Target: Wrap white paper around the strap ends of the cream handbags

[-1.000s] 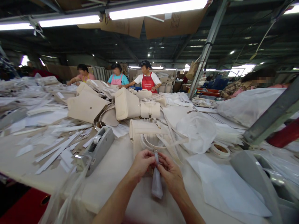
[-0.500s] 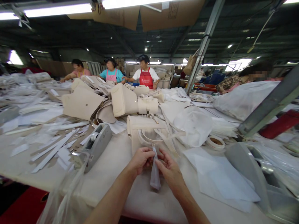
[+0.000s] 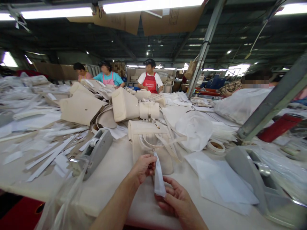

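A cream handbag (image 3: 165,156) lies on the table in front of me, its handle (image 3: 146,143) towards me. From near the handle a narrow white paper wrap (image 3: 159,179) hangs down over the table; what it covers, if anything, is hidden. My left hand (image 3: 144,167) is closed, pinching the wrap's upper part between thumb and fingers. Lower down, my right hand (image 3: 176,198) has its thumb and fingers closed on the wrap's bottom end.
Two grey tape dispensers (image 3: 102,150) (image 3: 254,179) flank the work area. White sheets (image 3: 220,182) and a tape roll (image 3: 216,147) lie right. Cream bags (image 3: 126,107) are heaped behind; paper strips (image 3: 51,151) cover the left. A metal post (image 3: 263,108) slants at right. Co-workers stand opposite.
My right hand has slid down from the upper part of the wrap to its bottom end. The left hand keeps its pinch near the top. The view has shifted slightly.
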